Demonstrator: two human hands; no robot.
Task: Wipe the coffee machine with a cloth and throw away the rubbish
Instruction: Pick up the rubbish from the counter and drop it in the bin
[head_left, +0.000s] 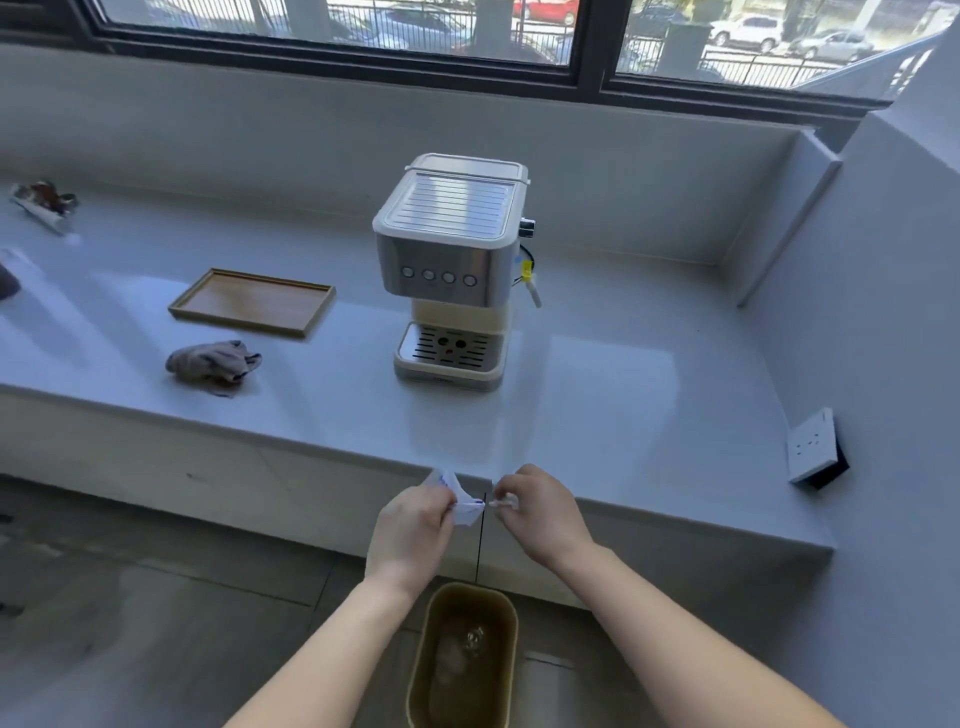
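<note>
A silver and cream coffee machine stands on the pale counter. A crumpled grey cloth lies to its left near the counter's front edge. My left hand grips a crumpled white and blue paper scrap in front of the counter edge. My right hand pinches a small white scrap beside it. Both hands hover above an olive-brown waste bin on the floor, which holds some crumpled clear rubbish.
A wooden tray lies left of the machine. Dark-and-white wrappers sit at the far left of the counter. A white wall socket is on the right wall. A window runs along the back.
</note>
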